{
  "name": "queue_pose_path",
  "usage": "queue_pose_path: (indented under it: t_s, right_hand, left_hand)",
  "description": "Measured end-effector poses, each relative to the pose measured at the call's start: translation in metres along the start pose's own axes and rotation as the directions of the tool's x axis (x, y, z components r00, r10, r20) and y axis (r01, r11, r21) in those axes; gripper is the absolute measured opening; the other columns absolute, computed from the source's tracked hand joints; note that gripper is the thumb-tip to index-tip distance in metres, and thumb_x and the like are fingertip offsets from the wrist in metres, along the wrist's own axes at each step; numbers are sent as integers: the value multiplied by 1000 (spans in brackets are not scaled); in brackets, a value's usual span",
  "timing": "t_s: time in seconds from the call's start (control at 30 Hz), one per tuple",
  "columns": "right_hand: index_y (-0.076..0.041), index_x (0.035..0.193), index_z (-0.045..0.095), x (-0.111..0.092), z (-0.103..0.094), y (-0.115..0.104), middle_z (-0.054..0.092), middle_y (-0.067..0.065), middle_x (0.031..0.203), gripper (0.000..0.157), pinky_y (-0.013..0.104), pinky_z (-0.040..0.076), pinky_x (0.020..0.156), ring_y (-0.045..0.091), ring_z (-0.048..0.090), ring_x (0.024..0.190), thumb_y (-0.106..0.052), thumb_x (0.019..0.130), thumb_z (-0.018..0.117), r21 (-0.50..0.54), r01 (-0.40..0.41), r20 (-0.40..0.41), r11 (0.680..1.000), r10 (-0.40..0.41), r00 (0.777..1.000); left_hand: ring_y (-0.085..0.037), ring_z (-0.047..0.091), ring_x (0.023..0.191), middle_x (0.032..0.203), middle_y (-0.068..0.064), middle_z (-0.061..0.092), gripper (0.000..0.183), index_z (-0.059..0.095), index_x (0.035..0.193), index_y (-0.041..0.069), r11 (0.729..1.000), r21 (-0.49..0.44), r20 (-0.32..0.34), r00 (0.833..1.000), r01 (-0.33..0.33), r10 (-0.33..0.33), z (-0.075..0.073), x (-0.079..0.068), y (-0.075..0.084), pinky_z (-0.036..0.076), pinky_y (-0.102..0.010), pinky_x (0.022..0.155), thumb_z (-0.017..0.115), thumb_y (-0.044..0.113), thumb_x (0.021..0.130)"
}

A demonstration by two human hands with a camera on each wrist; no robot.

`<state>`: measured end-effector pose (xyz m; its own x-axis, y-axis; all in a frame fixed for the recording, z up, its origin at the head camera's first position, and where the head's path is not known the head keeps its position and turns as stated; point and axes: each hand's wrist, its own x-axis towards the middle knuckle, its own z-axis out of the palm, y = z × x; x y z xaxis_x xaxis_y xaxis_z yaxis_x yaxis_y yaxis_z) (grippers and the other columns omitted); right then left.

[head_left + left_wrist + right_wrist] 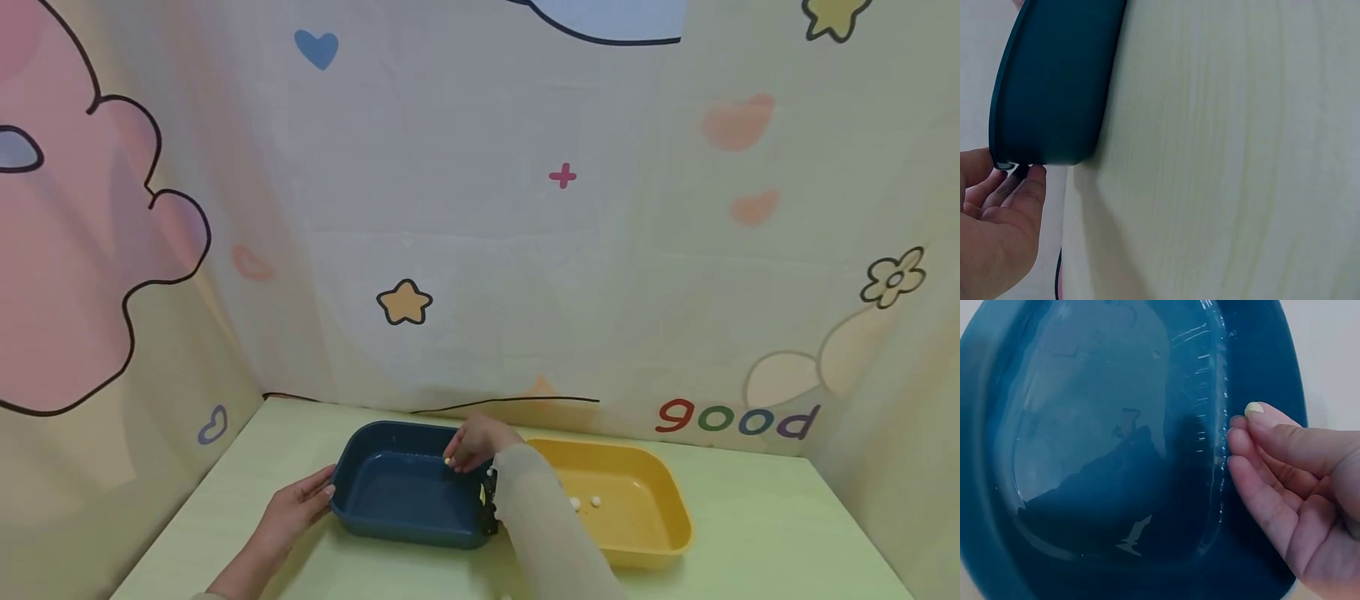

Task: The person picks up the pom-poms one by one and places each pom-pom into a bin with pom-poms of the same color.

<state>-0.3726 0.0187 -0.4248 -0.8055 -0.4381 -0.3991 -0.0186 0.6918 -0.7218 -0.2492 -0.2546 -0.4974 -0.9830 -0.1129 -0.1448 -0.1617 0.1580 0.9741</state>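
1. We saw the right hand [476, 443] curled, thumb and fingertips seemingly pinching a pale yellow ball [447, 461].
2. The blue tray [412, 533] lay beneath those fingertips, its other end gripped at the rim by the left hand [296, 504].
3. We judged the ball light and apt to roll, best pinched at its middle; the tray looked stiff.
4. The round ball pointed nowhere; the tray's long axis ran from the left fingers toward the right.

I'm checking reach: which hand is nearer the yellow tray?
Right. The right hand is over the end of the blue tray nearest the yellow tray; the left hand holds the blue tray's opposite end, farther away.
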Motion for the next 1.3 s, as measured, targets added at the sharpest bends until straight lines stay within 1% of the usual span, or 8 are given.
queue_pose_path:
  t_s: [0.17, 0.27, 0.43, 0.67, 0.83, 0.97, 1.13, 1.3]
  right_hand:
    - [6, 101, 77, 3, 3, 1, 79, 17, 96, 14, 33, 66, 85, 13, 64, 72, 5, 95, 65, -1, -16, 3, 1000, 16, 1000]
    - [6, 101, 77, 5, 5, 3, 79, 14, 93, 14, 31, 65, 85, 12, 63, 72, 5, 95, 64, -5, -32, 27, 999, 32, 999]
    - [5, 102, 76, 8, 6, 6, 76, 9, 89, 15, 30, 65, 86, 12, 63, 72, 4, 96, 62, -8, -70, 62, 998, 70, 996]
    - [5, 106, 76, 7, 9, 9, 78, 19, 106, 16, 33, 65, 88, 16, 69, 81, 4, 97, 62, -21, -85, 51, 996, 86, 995]
    - [6, 107, 75, 4, 8, 7, 78, 20, 109, 16, 34, 65, 89, 25, 75, 92, 3, 97, 62, -35, -91, 47, 995, 92, 995]
    - [7, 109, 73, 2, 4, 6, 77, 19, 109, 19, 35, 64, 93, 22, 72, 91, 1, 100, 58, -9, -67, 53, 998, 67, 996]
    - [9, 120, 68, -1, -8, 1, 73, 21, 115, 26, 39, 61, 100, 22, 69, 97, -5, 103, 54, 58, 8, 64, 998, -12, 998]
    - [9, 124, 67, -13, -22, -5, 72, 25, 120, 30, 40, 63, 97, 27, 71, 100, -10, 103, 56, 120, 85, -3, 989, -85, 996]
  left_hand:
    - [-4, 64, 115, 153, -29, 44, 48, 42, 150, -9, 1000, 1, 0, 1000, -1, 1, 1, -1, 1, 61, -23, 95, 52, 6, 106]
    - [-7, 64, 117, 153, -28, 44, 48, 42, 150, -9, 1000, 4, -7, 1000, -2, 2, 1, 0, 1, 61, -24, 95, 52, 7, 106]
    - [-4, 65, 114, 153, -29, 44, 48, 42, 150, -10, 1000, -2, -15, 1000, -2, 2, 1, 0, 1, 62, -23, 94, 52, 6, 106]
    - [-10, 65, 118, 152, -29, 44, 47, 43, 149, -11, 1000, -7, -22, 1000, 3, -3, 2, 0, 2, 62, -25, 94, 52, 6, 106]
    - [-8, 66, 115, 152, -29, 44, 47, 43, 149, -11, 1000, -21, -24, 1000, 6, -7, 3, 0, 3, 62, -24, 93, 52, 5, 106]
    - [-3, 66, 111, 152, -30, 43, 47, 42, 149, -11, 1000, -28, -25, 1000, 1, -2, 3, 1, 2, 62, -23, 93, 52, 5, 106]
    - [-7, 66, 114, 152, -30, 43, 47, 42, 149, -11, 1000, -27, -30, 1000, 3, -4, 3, 2, 1, 62, -24, 93, 51, 4, 106]
    - [-5, 66, 113, 152, -29, 43, 47, 43, 149, -10, 999, -32, -30, 999, 14, -15, 4, 3, 0, 62, -24, 93, 52, 6, 106]
